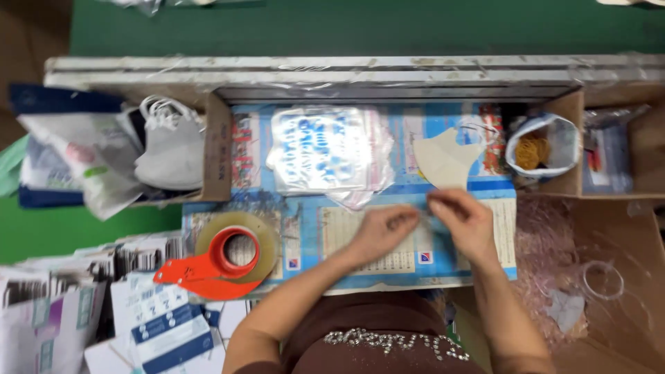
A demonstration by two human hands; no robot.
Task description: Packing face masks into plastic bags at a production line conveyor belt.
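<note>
Far left of the left hand: a cardboard compartment (217, 149) is seen, in which white masks (170, 142) and printed packets (83, 163) are stacked. Below it, bundles of folded leaflets (76, 291) are laid on the worktop (485, 266).

Left of the left hand: a roll of clear tape (237, 249) is held in an orange-red dispenser (201, 273), lying flat and well apart from the fingers.

Above and left of the left hand: a pile of clear plastic bags (325, 149) with blue print is spread on the blue printed sheet (312, 228) that covers the worktop.

Left hand (382, 232): curled, knuckles up, fingertips pressed together on a thin clear item (424, 210), too faint to be identified, which is held between both hands just above the sheet.

Right hand (463, 221): thumb and fingertips are pinched on the same item, close to the left hand.

Just above the right hand: a beige mask (443, 163) is laid flat.

Above and right of the right hand: a small bag of rubber bands (533, 149) is stood in a cardboard box (571, 114).

Right of the right hand: pink shredded plastic (544, 256) and a clear tape ring (603, 279) are seen.
</note>
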